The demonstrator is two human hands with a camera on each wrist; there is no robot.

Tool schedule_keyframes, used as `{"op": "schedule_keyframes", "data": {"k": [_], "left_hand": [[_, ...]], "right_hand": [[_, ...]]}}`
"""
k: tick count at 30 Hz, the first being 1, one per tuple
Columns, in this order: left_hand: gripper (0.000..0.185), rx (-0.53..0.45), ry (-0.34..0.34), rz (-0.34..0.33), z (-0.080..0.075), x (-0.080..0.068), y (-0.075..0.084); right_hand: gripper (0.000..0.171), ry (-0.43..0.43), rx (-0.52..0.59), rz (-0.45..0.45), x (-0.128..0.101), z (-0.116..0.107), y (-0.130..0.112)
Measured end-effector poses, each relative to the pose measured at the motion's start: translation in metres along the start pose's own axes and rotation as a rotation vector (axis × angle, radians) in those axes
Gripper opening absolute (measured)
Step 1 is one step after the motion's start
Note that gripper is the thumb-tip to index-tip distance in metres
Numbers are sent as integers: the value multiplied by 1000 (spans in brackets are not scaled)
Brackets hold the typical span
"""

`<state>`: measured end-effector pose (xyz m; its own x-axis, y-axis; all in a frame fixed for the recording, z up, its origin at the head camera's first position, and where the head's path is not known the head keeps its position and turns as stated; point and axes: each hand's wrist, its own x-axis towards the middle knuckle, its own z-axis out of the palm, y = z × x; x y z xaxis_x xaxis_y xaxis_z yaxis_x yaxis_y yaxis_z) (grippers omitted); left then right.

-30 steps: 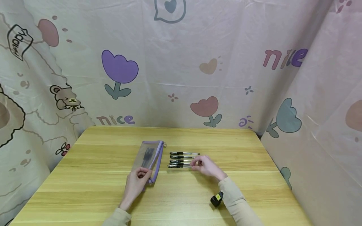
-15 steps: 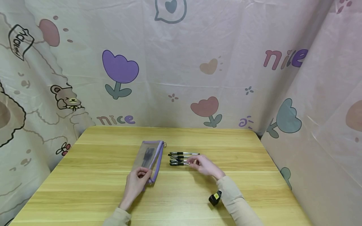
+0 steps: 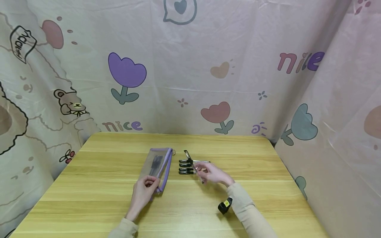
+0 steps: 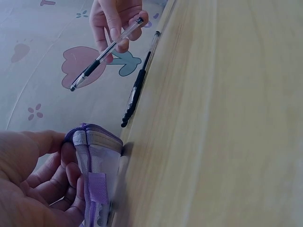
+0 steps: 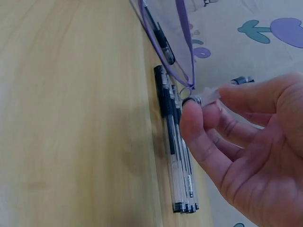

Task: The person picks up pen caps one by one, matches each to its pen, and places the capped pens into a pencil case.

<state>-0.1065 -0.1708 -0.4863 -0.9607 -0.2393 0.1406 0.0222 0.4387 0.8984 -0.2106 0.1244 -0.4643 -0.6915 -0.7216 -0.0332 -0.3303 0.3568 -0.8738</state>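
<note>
My left hand [image 3: 143,195] pinches the near end of a see-through mesh pencil case [image 3: 146,166] with purple zip trim. The case stands open along its right side, and dark pens [image 3: 155,164] show through its mesh. My right hand [image 3: 215,172] pinches a clear gel pen [image 4: 90,70] with a black grip, raised and slanted above the other pens. Beneath it, several matching pens [image 3: 185,169] lie side by side on the table; the right hand hides part of them in the head view. The right wrist view shows these row pens [image 5: 173,142] beside the case.
A small black object [image 3: 224,206] with a yellow label is beside the right sleeve [image 3: 242,198]. The wooden table [image 3: 98,172] ends at a printed cloth [image 3: 178,82] at the back, with more cloth at both sides. A small ring [image 3: 174,152] hangs at the case's far corner.
The right hand has picked the nearest pen from the row, lifted it and turned it from lying crosswise to pointing away. The black object moved slightly with the right arm. The left hand stays put.
</note>
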Motion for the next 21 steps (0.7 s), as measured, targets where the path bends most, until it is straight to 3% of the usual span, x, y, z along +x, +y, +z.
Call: {"op": "schedule_keyframes", "data": {"k": [7,12,21], "left_hand": [[15,-1,-2,0,0,0,1],[14,5,5,2,0,0,1],[14,5,3,2,0,-1,2]], "right_hand": [[48,-52,241,70,5,-1,-1],[49,-72,287,116,8,0,-2],[57,-20,383,201,14,10,-6]]}}
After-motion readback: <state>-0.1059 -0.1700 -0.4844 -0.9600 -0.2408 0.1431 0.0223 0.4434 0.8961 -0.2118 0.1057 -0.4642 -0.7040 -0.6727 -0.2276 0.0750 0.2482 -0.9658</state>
